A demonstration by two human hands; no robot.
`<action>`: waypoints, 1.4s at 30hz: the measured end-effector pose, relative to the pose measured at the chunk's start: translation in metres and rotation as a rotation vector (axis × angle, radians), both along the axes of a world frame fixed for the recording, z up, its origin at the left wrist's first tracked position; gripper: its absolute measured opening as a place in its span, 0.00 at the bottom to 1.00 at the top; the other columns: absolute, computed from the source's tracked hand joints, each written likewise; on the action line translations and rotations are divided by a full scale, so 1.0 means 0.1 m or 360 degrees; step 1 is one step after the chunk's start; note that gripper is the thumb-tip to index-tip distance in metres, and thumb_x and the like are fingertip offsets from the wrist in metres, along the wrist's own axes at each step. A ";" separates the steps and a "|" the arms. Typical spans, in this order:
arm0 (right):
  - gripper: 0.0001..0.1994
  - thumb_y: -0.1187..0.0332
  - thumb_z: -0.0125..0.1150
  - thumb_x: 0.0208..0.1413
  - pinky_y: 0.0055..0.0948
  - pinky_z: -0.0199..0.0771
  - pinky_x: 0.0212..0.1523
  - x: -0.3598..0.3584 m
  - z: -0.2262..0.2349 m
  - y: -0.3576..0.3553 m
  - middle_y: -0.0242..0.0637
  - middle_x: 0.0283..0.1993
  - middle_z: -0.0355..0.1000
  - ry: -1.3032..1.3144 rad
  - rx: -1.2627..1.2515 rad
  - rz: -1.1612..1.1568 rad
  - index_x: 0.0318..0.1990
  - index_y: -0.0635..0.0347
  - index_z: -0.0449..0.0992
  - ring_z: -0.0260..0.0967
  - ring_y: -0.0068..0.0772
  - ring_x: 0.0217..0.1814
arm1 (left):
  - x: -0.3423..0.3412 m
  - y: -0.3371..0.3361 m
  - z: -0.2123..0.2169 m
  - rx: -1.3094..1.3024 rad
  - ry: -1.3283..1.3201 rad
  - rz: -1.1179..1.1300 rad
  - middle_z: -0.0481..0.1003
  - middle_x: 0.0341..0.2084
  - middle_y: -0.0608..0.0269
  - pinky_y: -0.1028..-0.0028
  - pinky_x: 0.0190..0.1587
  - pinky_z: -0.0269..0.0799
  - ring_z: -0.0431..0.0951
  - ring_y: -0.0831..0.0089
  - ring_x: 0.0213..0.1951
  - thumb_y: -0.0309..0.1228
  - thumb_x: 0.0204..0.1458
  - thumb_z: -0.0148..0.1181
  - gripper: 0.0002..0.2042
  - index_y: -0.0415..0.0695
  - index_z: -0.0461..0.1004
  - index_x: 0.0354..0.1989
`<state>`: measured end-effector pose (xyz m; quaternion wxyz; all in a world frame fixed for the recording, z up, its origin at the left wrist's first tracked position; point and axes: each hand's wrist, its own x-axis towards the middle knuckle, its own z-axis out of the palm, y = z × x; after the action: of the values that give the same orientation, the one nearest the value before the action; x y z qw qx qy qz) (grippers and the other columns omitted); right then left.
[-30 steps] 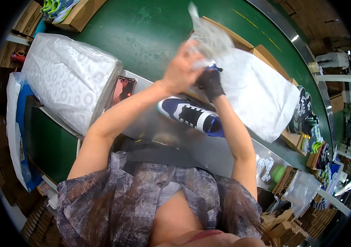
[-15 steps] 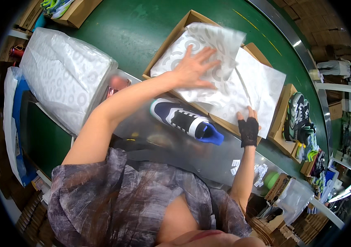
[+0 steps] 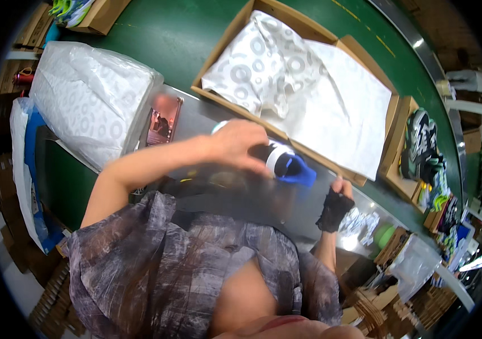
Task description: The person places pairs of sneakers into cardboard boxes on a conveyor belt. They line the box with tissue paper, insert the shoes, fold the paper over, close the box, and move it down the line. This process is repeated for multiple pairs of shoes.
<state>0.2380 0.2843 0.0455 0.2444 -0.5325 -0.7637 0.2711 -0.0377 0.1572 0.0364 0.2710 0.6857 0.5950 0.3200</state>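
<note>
Left fingers: curled over the top of the shoe (image 3: 286, 165), holding it from above; my left hand (image 3: 240, 146) hides most of the upper, so I cannot tell how far the tips reach round the sides.
Right fingers: my right hand (image 3: 337, 204), in a dark fingerless glove, rests at the near edge of the box (image 3: 359, 179); whether it pinches the edge or only leans on it I cannot tell.
Shoe: dark with a white band and a blue end, over the steel surface (image 3: 195, 121), just beside the box's near wall; touching the surface or lifted, I cannot tell.
Paper: a patterned sheet (image 3: 260, 62) is bunched in the left half of the box, a plain white sheet (image 3: 342, 110) is spread over the right.
Risk, grip: I judge a top-only hold could let the blue end swing down and catch the wall.
Risk, paper: the bunched sheet could fold under the shoe or get dragged out of place.
Risk, box: if my right hand only leans, the box could slide on the green belt (image 3: 173, 39) when the shoe lands.
Around: a wrapped white stack (image 3: 85, 101) lies to my left; a second box with a bright shoe (image 3: 424, 155) sits to the right.
</note>
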 end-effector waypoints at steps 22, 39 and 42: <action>0.20 0.54 0.51 0.54 0.37 0.66 0.45 -0.42 -0.54 -0.07 0.44 0.50 0.66 0.1388 -0.2004 -0.0248 0.46 0.60 0.67 0.63 0.37 0.51 | -0.64 0.00 0.54 0.0002 -0.1327 0.1064 0.72 0.37 0.60 0.76 0.44 0.67 0.71 0.75 0.38 0.36 0.37 0.68 0.27 0.35 0.67 0.45; 0.17 0.78 0.57 0.40 0.29 0.63 0.45 -0.76 0.18 -0.03 0.39 0.40 0.66 0.1003 -0.0449 -0.0621 0.42 0.70 0.66 0.62 0.33 0.41 | -1.08 1.56 -0.26 -0.0289 -0.0002 0.0761 0.72 0.37 0.46 0.59 0.29 0.70 0.75 0.56 0.31 0.43 0.52 0.49 0.19 0.37 0.71 0.38; 0.20 0.77 0.57 0.41 0.29 0.62 0.47 -0.74 0.18 -0.02 0.40 0.43 0.65 0.0939 -0.0417 -0.0587 0.45 0.70 0.64 0.62 0.35 0.43 | -1.40 1.73 -0.18 -0.0003 0.0626 0.1141 0.71 0.33 0.50 0.56 0.40 0.64 0.71 0.57 0.38 0.42 0.48 0.53 0.15 0.43 0.74 0.36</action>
<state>0.1642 0.2824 0.0631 0.4284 -0.5869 -0.5106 0.4598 -0.1776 0.3307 0.0184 0.0239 0.4828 0.8370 0.2564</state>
